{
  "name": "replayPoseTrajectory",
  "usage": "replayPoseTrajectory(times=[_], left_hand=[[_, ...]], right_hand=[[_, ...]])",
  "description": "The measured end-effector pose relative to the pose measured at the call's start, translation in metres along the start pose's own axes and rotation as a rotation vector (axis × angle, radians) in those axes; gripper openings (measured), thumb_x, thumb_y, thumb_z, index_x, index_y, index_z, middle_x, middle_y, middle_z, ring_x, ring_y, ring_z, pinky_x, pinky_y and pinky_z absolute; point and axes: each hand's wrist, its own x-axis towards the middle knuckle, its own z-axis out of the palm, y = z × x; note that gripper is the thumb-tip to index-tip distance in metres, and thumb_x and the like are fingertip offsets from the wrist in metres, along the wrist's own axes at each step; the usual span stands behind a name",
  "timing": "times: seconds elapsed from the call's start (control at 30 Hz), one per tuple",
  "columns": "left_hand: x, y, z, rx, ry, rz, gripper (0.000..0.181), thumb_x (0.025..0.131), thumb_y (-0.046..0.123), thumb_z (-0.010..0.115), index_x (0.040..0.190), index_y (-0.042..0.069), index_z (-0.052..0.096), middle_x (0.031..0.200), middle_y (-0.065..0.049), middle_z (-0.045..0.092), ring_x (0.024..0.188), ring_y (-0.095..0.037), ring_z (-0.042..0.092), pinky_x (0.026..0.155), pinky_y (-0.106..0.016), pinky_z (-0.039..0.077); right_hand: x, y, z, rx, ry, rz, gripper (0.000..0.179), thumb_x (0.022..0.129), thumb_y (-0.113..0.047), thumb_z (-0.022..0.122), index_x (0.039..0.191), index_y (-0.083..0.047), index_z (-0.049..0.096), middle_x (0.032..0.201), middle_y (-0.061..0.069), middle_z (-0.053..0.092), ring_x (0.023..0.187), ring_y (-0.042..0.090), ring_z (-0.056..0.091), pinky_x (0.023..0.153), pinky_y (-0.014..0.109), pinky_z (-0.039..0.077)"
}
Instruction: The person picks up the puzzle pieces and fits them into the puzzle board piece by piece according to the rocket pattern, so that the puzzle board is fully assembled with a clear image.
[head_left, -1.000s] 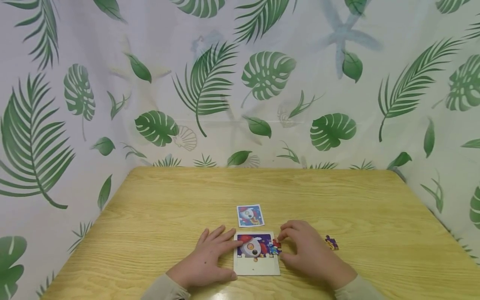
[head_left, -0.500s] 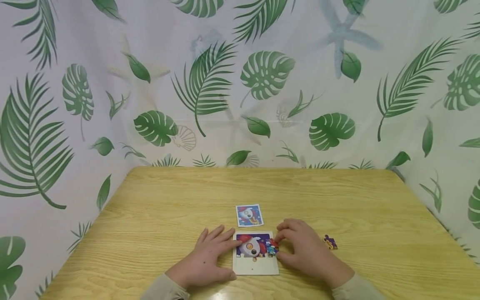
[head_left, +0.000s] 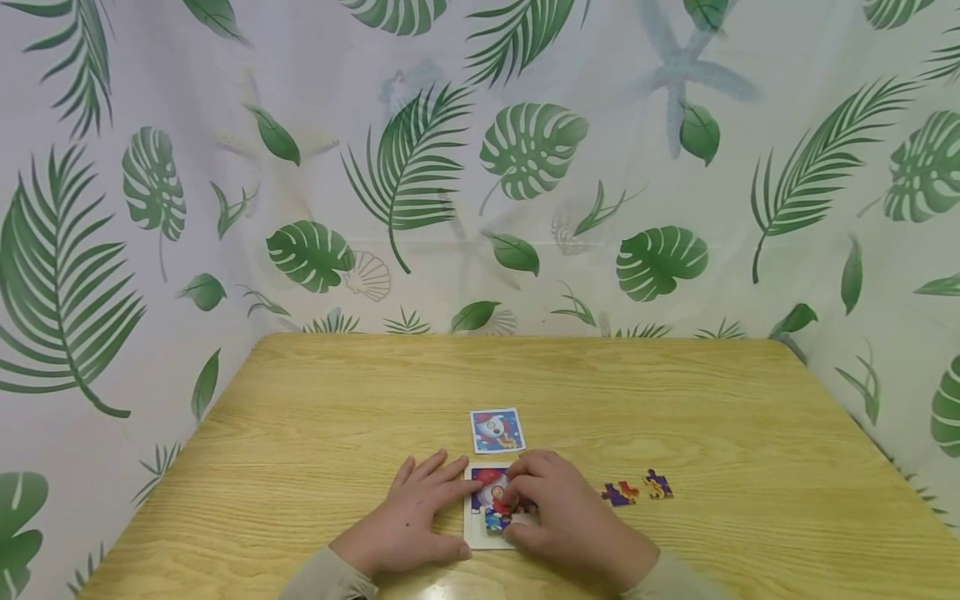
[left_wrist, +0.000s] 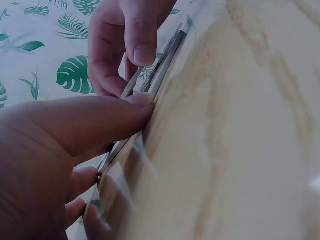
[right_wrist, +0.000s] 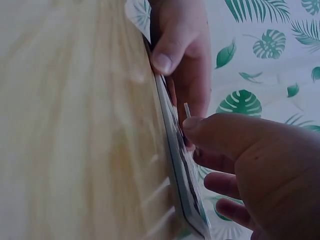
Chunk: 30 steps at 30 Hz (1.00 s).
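A jigsaw puzzle (head_left: 486, 479) in a pale tray (head_left: 475, 533) lies in front of me, its upper part showing a white and red picture. My left hand (head_left: 418, 518) is spread along the tray's left side. Its forefinger rests on the puzzle's left edge, and its thumb touches the near left corner. Over the tray, my right hand (head_left: 562, 517) pinches a blue and red puzzle piece (head_left: 497, 520) between thumb and fingers. That piece is seen edge-on above the tray in the right wrist view. The right hand hides the puzzle's right side.
Behind the tray lies a small picture card (head_left: 498, 431) with a similar picture. Two loose puzzle pieces, a purple and orange one (head_left: 619, 493) and another purple one (head_left: 657, 484), lie to the right on the wooden table (head_left: 360, 400). Leaf-patterned cloth (head_left: 450, 167) hangs behind.
My right hand has moved left with the puzzle piece, from the tray's right edge to over its lower middle. A loose piece formerly hidden by that hand now shows. My left hand stays put.
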Motion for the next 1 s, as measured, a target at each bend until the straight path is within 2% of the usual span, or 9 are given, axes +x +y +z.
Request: replayPoseTrajectory(times=[0.23,0.47,0.67,0.8,1.0], left_hand=[[0.0,0.0,-0.001,-0.001,-0.001,0.002,0.075,0.084,0.056,0.073,0.152,0.034,0.047,0.165,0.001,0.027,0.154,-0.03,0.011,0.117,-0.064,-0.001],[-0.002,0.0,-0.003,-0.016,-0.002,0.007,0.075,0.084,0.054,0.073,0.152,0.033,0.048,0.165,-0.002,0.027,0.154,-0.031,0.011,0.117,-0.064,-0.002],[-0.005,-0.004,-0.006,-0.087,-0.032,0.076,0.067,0.087,0.055,0.071,0.149,0.041,0.05,0.167,-0.001,0.023,0.154,-0.032,0.008,0.116,-0.067,-0.004],[-0.007,-0.007,-0.009,-0.065,-0.061,0.14,0.059,0.09,0.058,0.066,0.145,0.046,0.053,0.167,-0.002,0.021,0.154,-0.034,0.007,0.114,-0.069,-0.003],[-0.009,-0.008,-0.011,-0.049,-0.101,0.157,0.052,0.095,0.059,0.059,0.145,0.045,0.053,0.168,-0.003,0.02,0.154,-0.035,0.004,0.115,-0.068,-0.004]], right_hand=[[0.005,-0.008,0.009,-0.015,-0.005,-0.041,0.016,0.08,-0.035,0.081,0.091,-0.031,0.07,0.112,-0.014,0.059,0.115,0.015,0.051,0.106,0.045,0.041],[0.005,-0.007,0.01,-0.006,-0.02,-0.038,0.019,0.081,-0.039,0.081,0.095,-0.032,0.07,0.114,-0.015,0.058,0.116,0.015,0.051,0.106,0.047,0.041],[-0.004,-0.002,0.005,0.01,-0.059,-0.022,0.02,0.082,-0.04,0.079,0.1,-0.036,0.073,0.12,-0.013,0.059,0.126,0.02,0.047,0.11,0.053,0.036],[-0.009,0.003,0.002,0.012,-0.096,-0.053,0.025,0.085,-0.04,0.077,0.11,-0.038,0.074,0.128,-0.011,0.057,0.13,0.022,0.045,0.11,0.055,0.035],[-0.009,0.007,0.001,0.036,-0.144,-0.105,0.03,0.09,-0.04,0.073,0.121,-0.039,0.073,0.135,-0.011,0.055,0.13,0.021,0.045,0.108,0.055,0.037]])
